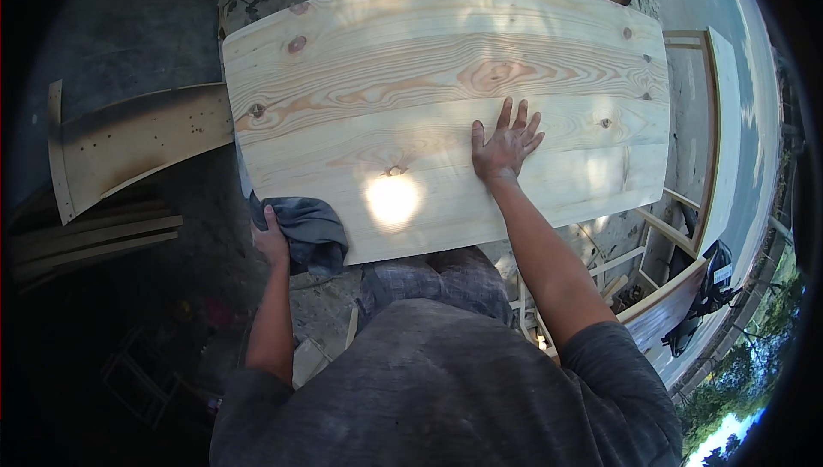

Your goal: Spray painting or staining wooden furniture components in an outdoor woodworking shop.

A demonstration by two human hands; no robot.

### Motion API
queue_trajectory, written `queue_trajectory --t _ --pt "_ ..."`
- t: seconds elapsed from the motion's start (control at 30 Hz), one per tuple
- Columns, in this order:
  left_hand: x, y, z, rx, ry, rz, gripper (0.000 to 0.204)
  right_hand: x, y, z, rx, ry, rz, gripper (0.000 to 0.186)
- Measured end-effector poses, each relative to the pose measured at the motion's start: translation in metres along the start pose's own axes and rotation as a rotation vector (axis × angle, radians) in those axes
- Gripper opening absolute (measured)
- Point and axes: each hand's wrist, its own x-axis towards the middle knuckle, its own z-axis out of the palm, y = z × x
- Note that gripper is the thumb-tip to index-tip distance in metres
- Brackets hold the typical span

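A wide, pale wooden panel (360,133) with knots and flowing grain lies flat in front of me, its near edge close to my waist. At its near left corner, my left hand (271,240) grips a dark grey-blue cloth (309,231), thumb on top; the cloth is bunched over the corner and its edge. The other fingers of that hand are mostly hidden by the cloth. My right hand (504,146) rests palm down on the panel, right of the middle, with its fingers spread. A bright patch of light falls on the wood between the hands.
A second wooden board (146,141) with darkened edges sticks out beyond the panel's left side. Stacked wood strips (103,244) lie lower left. On the right stand wooden frames (703,141), with a black bag (713,278) on one.
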Motion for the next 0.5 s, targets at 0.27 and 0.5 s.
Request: queue_trajectory --t 0.27,0.5 --pt "-0.223 0.128 0.092 -0.618 -0.021 -1.069 0.107 -0.034 0.063 -0.036 0.313 -0.045 -0.172 0.085" --pt "-0.438 0.264 0.217 -0.831 -0.756 -1.061 0.103 -0.168 0.253 -0.039 0.751 -0.352 0.384 0.111"
